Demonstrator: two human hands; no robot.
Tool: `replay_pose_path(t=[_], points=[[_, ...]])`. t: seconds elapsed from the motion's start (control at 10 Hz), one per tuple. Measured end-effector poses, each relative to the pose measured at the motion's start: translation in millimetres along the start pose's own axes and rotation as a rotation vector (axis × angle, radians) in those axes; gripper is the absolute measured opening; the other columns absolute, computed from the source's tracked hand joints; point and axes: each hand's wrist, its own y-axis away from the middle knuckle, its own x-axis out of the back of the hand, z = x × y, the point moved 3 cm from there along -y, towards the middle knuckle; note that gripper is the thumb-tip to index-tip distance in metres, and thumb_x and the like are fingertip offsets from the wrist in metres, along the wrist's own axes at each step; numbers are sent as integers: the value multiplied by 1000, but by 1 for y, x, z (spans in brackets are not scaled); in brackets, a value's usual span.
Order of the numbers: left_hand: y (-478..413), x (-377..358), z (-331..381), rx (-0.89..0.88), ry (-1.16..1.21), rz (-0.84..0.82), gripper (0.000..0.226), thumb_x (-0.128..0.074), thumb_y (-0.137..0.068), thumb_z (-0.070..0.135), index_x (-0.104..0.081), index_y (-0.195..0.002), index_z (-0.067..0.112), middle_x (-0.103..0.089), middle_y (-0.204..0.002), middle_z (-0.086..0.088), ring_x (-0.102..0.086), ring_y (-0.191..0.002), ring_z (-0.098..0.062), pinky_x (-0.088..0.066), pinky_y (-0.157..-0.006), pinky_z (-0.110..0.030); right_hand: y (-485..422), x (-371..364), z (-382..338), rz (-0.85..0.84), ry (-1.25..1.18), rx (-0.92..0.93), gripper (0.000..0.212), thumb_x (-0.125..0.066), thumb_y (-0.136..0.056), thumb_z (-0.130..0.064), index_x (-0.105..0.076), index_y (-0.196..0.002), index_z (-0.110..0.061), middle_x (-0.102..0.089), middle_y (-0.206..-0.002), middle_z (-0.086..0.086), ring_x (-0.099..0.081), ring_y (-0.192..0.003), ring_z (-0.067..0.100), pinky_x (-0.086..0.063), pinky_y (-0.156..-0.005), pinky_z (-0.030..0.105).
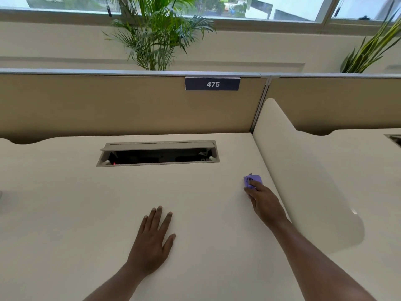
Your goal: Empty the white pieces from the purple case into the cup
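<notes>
A small purple case (254, 180) sits on the white desk (86, 203) at the right, close to the side divider. My right hand (263, 200) reaches to it, with its fingers wrapped on the case's near side. Whether the case's lid is open cannot be told, and no white pieces show. My left hand (153, 240) lies flat on the desk near the middle, fingers spread, holding nothing. No cup is clearly in view; only a blurred pale shape (1, 196) shows at the far left edge.
An open cable hatch (158, 153) is cut into the desk behind my hands. A tan partition (108, 105) with a "475" label (212, 84) closes the back. A white curved divider (303, 170) stands at the right. Plants rise beyond the partition.
</notes>
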Motion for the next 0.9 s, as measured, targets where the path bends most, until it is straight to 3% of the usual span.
replay_pose_path(t=[0.2, 0.4, 0.5, 0.6, 0.7, 0.8, 0.9], points=[[0, -3, -5, -12, 31, 26, 67, -24, -100, 57, -28, -157, 22, -18, -167, -8, -15, -155, -25, -11, -124, -42, -4, -13, 18, -73, -12, -69, 21, -67, -85, 7, -76, -101, -3, -65, -135, 20, -70, -103, 42, -56, -86, 42], [-1, -7, -6, -3, 37, 7, 67, -26, -99, 57, -27, -158, 24, -17, -167, -8, -12, -155, -24, -10, -124, -43, 0, -20, 19, -49, -29, -107, 23, -60, -86, 7, -71, -103, -3, -61, -140, 17, -68, -107, 38, -53, -84, 37], [-2, -6, -5, 2, 35, 4, 67, -27, -99, 57, -26, -158, 24, -17, -167, -8, -11, -155, -24, -9, -124, -42, 2, -21, 16, -43, -19, -113, 24, -61, -86, 9, -71, -106, -1, -60, -140, 21, -69, -106, 39, -56, -84, 41], [-1, -7, -7, 0, 35, 6, 67, -28, -99, 56, -24, -158, 25, -15, -168, -7, -10, -156, -23, -7, -125, -41, 0, -15, 10, -42, 11, -60, 30, -65, -77, 13, -75, -102, -2, -63, -134, 26, -72, -89, 45, -59, -78, 45], [0, -7, -6, 3, 31, 3, 66, -31, -99, 54, -23, -159, 26, -15, -168, -7, -9, -156, -23, -5, -125, -40, 0, -3, 3, -66, 95, -35, 38, -76, -71, 4, -77, -106, -10, -64, -135, 25, -72, -81, 43, -58, -76, 46], [-2, -7, -6, -7, 19, 25, 66, -34, -99, 52, -25, -158, 24, -16, -167, -9, -12, -155, -26, -6, -124, -41, 4, 7, 3, -37, 215, -87, 49, -84, -72, -19, -72, -120, -12, -61, -139, 21, -69, -83, 41, -53, -74, 46], [-2, -8, -2, -7, 69, 12, 66, -37, -98, 49, -29, -157, 21, -18, -166, -11, -16, -154, -29, -6, -123, -42, 12, 9, -16, 13, 279, -102, 55, -80, -79, -30, -65, -129, -10, -59, -139, 21, -65, -97, 43, -50, -80, 47]])
